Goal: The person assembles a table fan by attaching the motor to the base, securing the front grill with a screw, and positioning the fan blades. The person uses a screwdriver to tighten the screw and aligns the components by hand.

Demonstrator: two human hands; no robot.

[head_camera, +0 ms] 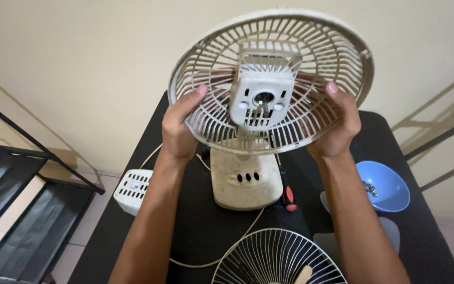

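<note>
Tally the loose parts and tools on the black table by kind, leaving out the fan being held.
Wire front grille: 1
White vented cover: 1
Blue bowl: 1
Screwdriver, red and black handle: 1
Grey fan blade, partly hidden: 1
Total: 5

Two hands, the left hand (178, 126) and the right hand (337, 129), grip one cream rear fan guard (311, 58), which stands on one fan base (245, 181). Near that base lie one wire front guard (277, 257), one white vented cover (133, 190), one blue bowl (387, 184), one red-handled screwdriver (289, 195) and one white cord (206, 262). One black tabletop (200, 221) carries them all.
</note>
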